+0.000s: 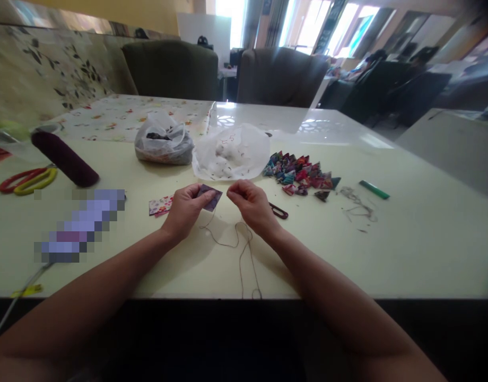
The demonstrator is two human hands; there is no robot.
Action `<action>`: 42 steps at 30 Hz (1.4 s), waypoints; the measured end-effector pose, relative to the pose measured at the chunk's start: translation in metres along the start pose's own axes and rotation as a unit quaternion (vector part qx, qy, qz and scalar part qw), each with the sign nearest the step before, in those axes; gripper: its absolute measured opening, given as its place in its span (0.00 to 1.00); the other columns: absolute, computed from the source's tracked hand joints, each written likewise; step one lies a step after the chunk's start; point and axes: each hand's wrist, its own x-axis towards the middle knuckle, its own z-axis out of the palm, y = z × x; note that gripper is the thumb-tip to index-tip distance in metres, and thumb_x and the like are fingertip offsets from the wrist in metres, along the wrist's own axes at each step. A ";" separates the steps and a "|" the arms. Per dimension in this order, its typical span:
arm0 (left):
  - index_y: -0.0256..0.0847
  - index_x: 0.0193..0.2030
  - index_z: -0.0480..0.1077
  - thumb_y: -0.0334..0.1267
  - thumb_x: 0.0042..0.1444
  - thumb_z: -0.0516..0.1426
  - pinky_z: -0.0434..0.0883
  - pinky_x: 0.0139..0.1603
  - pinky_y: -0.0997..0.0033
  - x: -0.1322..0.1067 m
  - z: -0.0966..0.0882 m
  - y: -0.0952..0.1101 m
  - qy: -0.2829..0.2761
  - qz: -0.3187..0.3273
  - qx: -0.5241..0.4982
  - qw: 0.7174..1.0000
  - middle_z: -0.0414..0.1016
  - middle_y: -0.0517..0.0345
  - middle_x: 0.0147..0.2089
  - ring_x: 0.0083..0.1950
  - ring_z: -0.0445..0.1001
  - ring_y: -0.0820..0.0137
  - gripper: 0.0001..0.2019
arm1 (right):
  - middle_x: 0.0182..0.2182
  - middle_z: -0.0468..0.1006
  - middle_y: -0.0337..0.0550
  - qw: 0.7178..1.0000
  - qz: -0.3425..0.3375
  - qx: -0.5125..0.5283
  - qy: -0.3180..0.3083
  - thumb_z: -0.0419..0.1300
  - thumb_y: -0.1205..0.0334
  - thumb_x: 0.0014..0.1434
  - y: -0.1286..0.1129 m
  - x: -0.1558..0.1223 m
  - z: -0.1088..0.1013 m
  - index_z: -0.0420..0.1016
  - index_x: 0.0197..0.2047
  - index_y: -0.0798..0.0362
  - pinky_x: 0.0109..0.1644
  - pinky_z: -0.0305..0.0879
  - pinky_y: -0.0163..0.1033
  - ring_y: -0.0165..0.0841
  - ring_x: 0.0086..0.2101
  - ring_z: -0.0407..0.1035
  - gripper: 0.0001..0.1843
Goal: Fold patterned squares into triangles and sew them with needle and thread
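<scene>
Between the thumb and fingers of my left hand (185,208) is a small dark purple fabric square (210,198). My right hand (250,201) is pinched just to the right of the square, apart from it; whatever its fingertips hold is too small to make out. A long thin thread (224,244) hangs below the hands and loops over the table toward its front edge. Floral fabric pieces (160,206) lie beside my left hand. A dark-handled tool (279,210) is partly hidden behind my right hand.
Behind the hands sit a white plastic bag with white stuffing (228,156) and a grey-filled bag (164,143). Several folded fabric triangles (295,172), thread scraps (357,207) and a green object (374,189) lie right. Scissors (27,180), a dark purple cylinder (64,158) and a blurred-out device (83,225) lie left.
</scene>
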 end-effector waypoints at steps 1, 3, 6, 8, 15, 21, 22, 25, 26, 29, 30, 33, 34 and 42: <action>0.36 0.32 0.79 0.42 0.50 0.67 0.67 0.33 0.73 0.000 0.000 0.000 0.001 0.000 0.002 1.000 0.76 0.58 0.28 0.30 0.69 0.75 0.10 | 0.27 0.68 0.37 1.000 -0.002 -0.001 -0.002 0.60 0.61 0.59 -0.001 0.000 0.001 0.70 0.30 0.52 0.34 0.55 0.36 0.30 0.30 0.61 0.07; 0.36 0.32 0.79 0.42 0.50 0.67 0.67 0.33 0.73 0.001 0.000 -0.001 -0.001 -0.001 0.003 1.000 0.76 0.58 0.28 0.29 0.69 0.74 0.10 | 0.24 0.66 0.35 1.000 0.009 -0.007 -0.002 0.59 0.60 0.60 -0.003 -0.001 0.001 0.71 0.31 0.52 0.33 0.53 0.36 0.29 0.27 0.59 0.07; 0.36 0.32 0.78 0.42 0.49 0.67 0.67 0.33 0.72 0.001 0.000 -0.002 -0.002 -0.004 0.000 1.000 0.76 0.58 0.29 0.29 0.69 0.74 0.10 | 0.23 0.64 0.34 0.998 0.009 -0.057 -0.001 0.57 0.61 0.61 -0.007 -0.003 0.001 0.67 0.31 0.51 0.32 0.52 0.37 0.29 0.26 0.57 0.07; 0.36 0.32 0.78 0.42 0.49 0.67 0.67 0.33 0.72 0.001 0.000 -0.001 -0.002 -0.006 -0.003 1.000 0.76 0.58 0.28 0.29 0.69 0.74 0.11 | 0.24 0.66 0.36 0.996 -0.011 -0.089 0.002 0.55 0.62 0.62 -0.010 -0.004 0.001 0.66 0.31 0.51 0.34 0.54 0.37 0.30 0.27 0.58 0.07; 0.36 0.32 0.78 0.43 0.48 0.67 0.67 0.34 0.72 -0.001 0.001 0.001 -0.010 -0.005 -0.002 1.000 0.76 0.58 0.28 0.29 0.69 0.73 0.11 | 0.31 0.67 0.40 0.993 -0.067 -0.085 0.045 0.60 0.65 0.60 -0.010 -0.006 0.004 0.73 0.30 0.52 0.39 0.59 0.38 0.32 0.33 0.63 0.06; 0.36 0.31 0.78 0.43 0.48 0.67 0.68 0.34 0.71 -0.002 0.003 0.004 -0.027 -0.009 -0.001 1.000 0.75 0.58 0.27 0.29 0.69 0.73 0.11 | 0.22 0.64 0.34 0.999 0.000 -0.043 -0.009 0.60 0.58 0.63 -0.011 -0.009 0.006 0.74 0.32 0.51 0.32 0.52 0.37 0.29 0.25 0.56 0.08; 0.36 0.31 0.78 0.44 0.48 0.67 0.68 0.34 0.71 -0.002 0.003 0.004 -0.028 -0.010 -0.003 1.000 0.75 0.58 0.27 0.29 0.69 0.73 0.12 | 0.21 0.64 0.34 0.999 -0.001 -0.052 -0.016 0.59 0.57 0.64 -0.011 -0.009 0.007 0.73 0.33 0.51 0.32 0.52 0.37 0.29 0.25 0.56 0.09; 0.36 0.32 0.78 0.44 0.48 0.68 0.67 0.34 0.72 -0.002 0.002 0.003 -0.020 -0.012 -0.006 1.000 0.76 0.58 0.28 0.29 0.69 0.73 0.12 | 0.24 0.67 0.35 0.996 -0.018 -0.084 -0.021 0.55 0.59 0.66 -0.010 -0.011 0.008 0.70 0.36 0.50 0.35 0.54 0.37 0.30 0.27 0.59 0.07; 0.36 0.32 0.78 0.44 0.48 0.68 0.66 0.33 0.72 -0.002 0.002 0.002 -0.017 -0.012 -0.007 1.000 0.76 0.58 0.28 0.29 0.69 0.74 0.12 | 0.25 0.67 0.35 0.996 -0.021 -0.088 -0.024 0.54 0.60 0.67 -0.009 -0.011 0.008 0.69 0.37 0.50 0.36 0.54 0.37 0.30 0.28 0.60 0.07; 0.36 0.32 0.77 0.43 0.49 0.68 0.65 0.32 0.73 -0.001 0.001 -0.001 -0.013 -0.010 -0.020 1.000 0.75 0.59 0.28 0.29 0.68 0.74 0.12 | 0.29 0.68 0.38 0.996 -0.040 -0.075 -0.003 0.54 0.64 0.65 -0.008 -0.010 0.007 0.68 0.34 0.51 0.37 0.56 0.37 0.31 0.31 0.62 0.07; 0.36 0.32 0.77 0.43 0.49 0.68 0.65 0.32 0.73 0.000 0.001 -0.002 -0.011 -0.010 -0.026 1.000 0.75 0.59 0.28 0.29 0.68 0.74 0.12 | 0.30 0.68 0.40 0.996 -0.052 -0.073 0.017 0.55 0.65 0.64 -0.008 -0.009 0.007 0.69 0.33 0.52 0.38 0.57 0.37 0.32 0.32 0.62 0.07; 0.36 0.32 0.77 0.43 0.50 0.68 0.66 0.33 0.73 0.000 0.000 -0.003 -0.003 -0.010 -0.030 1.000 0.75 0.59 0.28 0.29 0.68 0.75 0.11 | 0.31 0.67 0.41 0.992 -0.076 -0.078 0.070 0.59 0.67 0.61 -0.008 -0.007 0.005 0.73 0.30 0.53 0.39 0.58 0.37 0.32 0.33 0.63 0.07; 0.36 0.33 0.77 0.43 0.50 0.68 0.66 0.33 0.73 0.000 0.000 -0.003 -0.003 -0.009 -0.028 1.000 0.75 0.59 0.29 0.29 0.68 0.75 0.11 | 0.31 0.67 0.40 0.991 -0.075 -0.081 0.074 0.59 0.67 0.60 -0.009 -0.007 0.004 0.73 0.30 0.53 0.39 0.59 0.37 0.32 0.33 0.62 0.07; 0.36 0.32 0.77 0.42 0.50 0.68 0.66 0.33 0.73 -0.002 0.002 0.001 0.001 -0.002 -0.026 1.000 0.75 0.58 0.28 0.29 0.68 0.74 0.11 | 0.30 0.71 0.40 0.993 -0.076 -0.084 0.041 0.59 0.68 0.61 -0.011 -0.008 0.005 0.73 0.30 0.52 0.39 0.60 0.38 0.31 0.32 0.64 0.08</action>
